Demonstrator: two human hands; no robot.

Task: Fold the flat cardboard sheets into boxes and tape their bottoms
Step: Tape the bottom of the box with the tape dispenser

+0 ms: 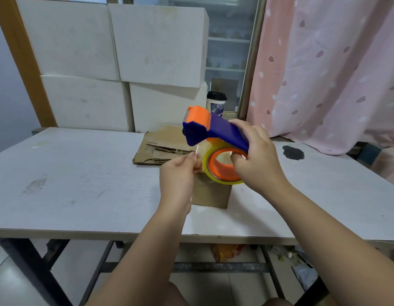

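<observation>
Above the box [211, 195], our right hand [255, 160] grips the rigid dispenser [213, 129]; left hand's [178, 175] fingers [192, 159] pinch its tape end [198, 151], likely flimsy, sticky.

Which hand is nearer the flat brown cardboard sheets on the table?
Left. The left hand pinches the tape end just in front of the cardboard sheets; the right hand grips the tape dispenser further to their right.
</observation>
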